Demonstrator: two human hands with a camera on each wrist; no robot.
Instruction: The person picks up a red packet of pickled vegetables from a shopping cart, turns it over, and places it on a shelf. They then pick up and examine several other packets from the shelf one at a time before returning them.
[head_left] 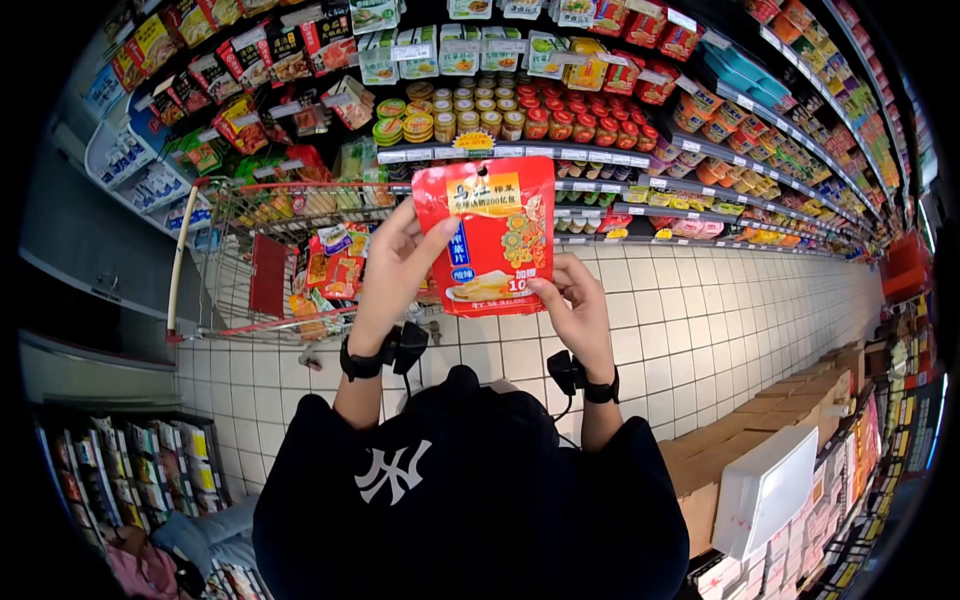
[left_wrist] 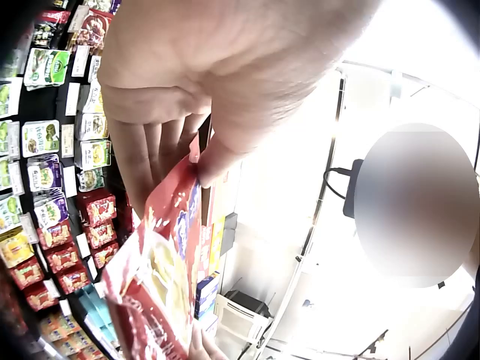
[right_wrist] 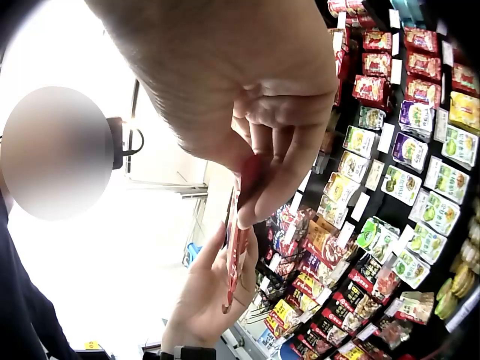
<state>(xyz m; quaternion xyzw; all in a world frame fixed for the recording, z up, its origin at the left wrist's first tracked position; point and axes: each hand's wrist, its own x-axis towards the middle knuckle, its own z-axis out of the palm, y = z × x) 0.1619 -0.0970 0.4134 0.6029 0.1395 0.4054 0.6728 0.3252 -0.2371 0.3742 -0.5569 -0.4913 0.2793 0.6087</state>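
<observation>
A red pouch (head_left: 487, 245) with printed food pictures is held upright in front of the body. The left hand (head_left: 398, 262) pinches its left edge, thumb on the front, fingers behind. At the lower right edge the right hand (head_left: 577, 311) pinches it the same way. In the left wrist view the left hand (left_wrist: 202, 82) has thumb and fingers on either side of the pouch (left_wrist: 169, 262). The right wrist view shows the pouch (right_wrist: 236, 255) nearly edge-on between the right hand (right_wrist: 247, 105) and the left hand (right_wrist: 206, 300).
A shopping cart (head_left: 268, 275) with packaged goods stands on the tiled floor at the left. Shelves (head_left: 640, 155) of jars and pouches curve across the front and right. Cardboard boxes (head_left: 745, 420) and a white foam box (head_left: 765, 490) are at the lower right.
</observation>
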